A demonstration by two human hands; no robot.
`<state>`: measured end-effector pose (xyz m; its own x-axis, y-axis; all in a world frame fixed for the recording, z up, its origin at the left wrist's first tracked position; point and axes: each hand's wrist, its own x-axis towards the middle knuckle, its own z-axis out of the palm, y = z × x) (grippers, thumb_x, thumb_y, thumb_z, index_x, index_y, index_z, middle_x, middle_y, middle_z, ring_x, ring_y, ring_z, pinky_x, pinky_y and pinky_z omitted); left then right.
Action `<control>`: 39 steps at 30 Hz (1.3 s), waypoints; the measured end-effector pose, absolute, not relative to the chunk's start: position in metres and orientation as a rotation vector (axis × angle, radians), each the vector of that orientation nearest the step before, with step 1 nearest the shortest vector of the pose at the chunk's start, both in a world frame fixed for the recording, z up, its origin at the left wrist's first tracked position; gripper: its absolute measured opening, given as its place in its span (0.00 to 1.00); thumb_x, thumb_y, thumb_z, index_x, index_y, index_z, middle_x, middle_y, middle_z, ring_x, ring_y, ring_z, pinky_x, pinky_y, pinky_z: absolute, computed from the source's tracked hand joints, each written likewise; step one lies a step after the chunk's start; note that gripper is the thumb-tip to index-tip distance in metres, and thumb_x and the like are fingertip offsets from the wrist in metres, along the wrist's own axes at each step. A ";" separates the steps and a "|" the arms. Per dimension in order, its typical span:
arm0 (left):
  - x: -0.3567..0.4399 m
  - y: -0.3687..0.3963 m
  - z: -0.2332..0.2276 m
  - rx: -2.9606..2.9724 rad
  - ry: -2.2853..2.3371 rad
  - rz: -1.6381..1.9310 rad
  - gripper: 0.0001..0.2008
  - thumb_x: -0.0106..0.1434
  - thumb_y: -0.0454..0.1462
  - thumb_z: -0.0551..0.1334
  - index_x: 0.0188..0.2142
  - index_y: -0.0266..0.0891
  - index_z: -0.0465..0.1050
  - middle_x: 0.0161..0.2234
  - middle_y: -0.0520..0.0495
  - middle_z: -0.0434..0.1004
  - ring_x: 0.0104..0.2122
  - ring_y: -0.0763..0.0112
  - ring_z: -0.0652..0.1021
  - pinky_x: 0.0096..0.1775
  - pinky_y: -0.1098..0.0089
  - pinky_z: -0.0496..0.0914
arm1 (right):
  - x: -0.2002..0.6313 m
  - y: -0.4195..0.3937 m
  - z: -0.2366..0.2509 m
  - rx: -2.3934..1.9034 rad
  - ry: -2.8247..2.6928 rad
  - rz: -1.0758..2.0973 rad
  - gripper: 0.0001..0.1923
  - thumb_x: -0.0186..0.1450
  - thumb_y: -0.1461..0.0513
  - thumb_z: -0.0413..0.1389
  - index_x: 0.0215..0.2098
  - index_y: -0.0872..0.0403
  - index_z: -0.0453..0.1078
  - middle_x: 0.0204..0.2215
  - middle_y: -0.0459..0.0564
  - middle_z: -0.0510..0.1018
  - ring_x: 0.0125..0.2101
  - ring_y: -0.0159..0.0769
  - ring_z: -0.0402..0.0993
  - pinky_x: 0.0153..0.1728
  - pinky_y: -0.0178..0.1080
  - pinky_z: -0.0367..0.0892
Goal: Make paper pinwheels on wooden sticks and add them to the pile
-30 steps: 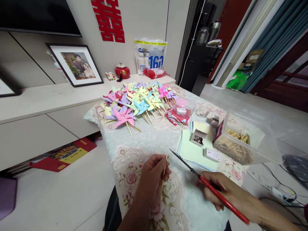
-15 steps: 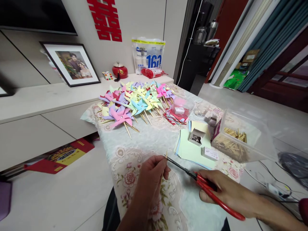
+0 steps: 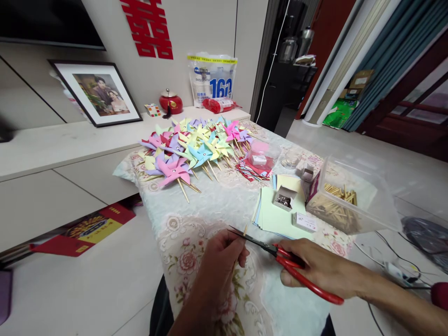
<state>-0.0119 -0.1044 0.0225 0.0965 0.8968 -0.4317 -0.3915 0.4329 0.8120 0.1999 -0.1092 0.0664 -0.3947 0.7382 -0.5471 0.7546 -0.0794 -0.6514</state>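
Observation:
My left hand [image 3: 226,252] is closed around a thin wooden stick [image 3: 245,228], whose pale tip sticks up above the fingers; the rest of it is mostly hidden by the hand. In my right hand [image 3: 315,263] is a pair of red-handled scissors [image 3: 290,266] with long, dark, narrow blades. The blades lie across the stick's upper end, close to my left fingertips. I cannot make out whether they touch the stick. Both hands are over the near part of the flowered tablecloth [image 3: 189,224].
Many paper pinwheels [image 3: 203,144] lie at the back of the table. To the right are coloured paper sheets [image 3: 269,217], an open box of metal fasteners [image 3: 285,198], a small white box [image 3: 304,222] and a clear bin [image 3: 371,217] of wooden sticks. Red packets [image 3: 254,170] sit mid-table.
My right hand has moved left with the scissors, so the blades now reach across the stick's upper end. My left hand stays on the stick. The view has shifted slightly.

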 end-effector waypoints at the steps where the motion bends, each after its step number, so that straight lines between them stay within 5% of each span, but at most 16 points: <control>1: -0.012 -0.104 0.022 0.582 1.085 1.037 0.06 0.47 0.35 0.66 0.20 0.37 0.71 0.15 0.54 0.69 0.17 0.78 0.66 0.23 0.75 0.57 | 0.200 -0.108 0.067 1.703 2.118 -1.511 0.17 0.59 0.50 0.62 0.28 0.53 0.63 0.24 0.41 0.67 0.25 0.30 0.59 0.24 0.32 0.54; 16: -0.010 -0.083 -0.010 0.642 1.241 1.036 0.06 0.47 0.36 0.64 0.18 0.39 0.68 0.15 0.51 0.74 0.13 0.75 0.68 0.20 0.73 0.61 | 0.184 -0.083 0.057 1.627 2.071 -1.597 0.12 0.63 0.53 0.57 0.32 0.54 0.67 0.24 0.42 0.67 0.26 0.30 0.59 0.26 0.32 0.56; 32: -0.012 -0.082 -0.009 0.733 1.316 1.010 0.07 0.51 0.38 0.65 0.23 0.38 0.68 0.14 0.53 0.72 0.12 0.77 0.67 0.18 0.76 0.59 | 0.192 -0.075 0.042 1.645 1.991 -1.688 0.21 0.63 0.46 0.57 0.29 0.54 0.63 0.22 0.41 0.63 0.23 0.27 0.56 0.23 0.31 0.54; 39: -0.023 -0.095 0.009 0.378 1.070 1.163 0.11 0.45 0.36 0.73 0.29 0.35 0.77 0.20 0.51 0.76 0.21 0.78 0.71 0.27 0.77 0.66 | 0.200 -0.088 0.058 1.622 1.983 -1.793 0.22 0.64 0.45 0.56 0.28 0.53 0.58 0.23 0.40 0.60 0.22 0.26 0.56 0.22 0.30 0.53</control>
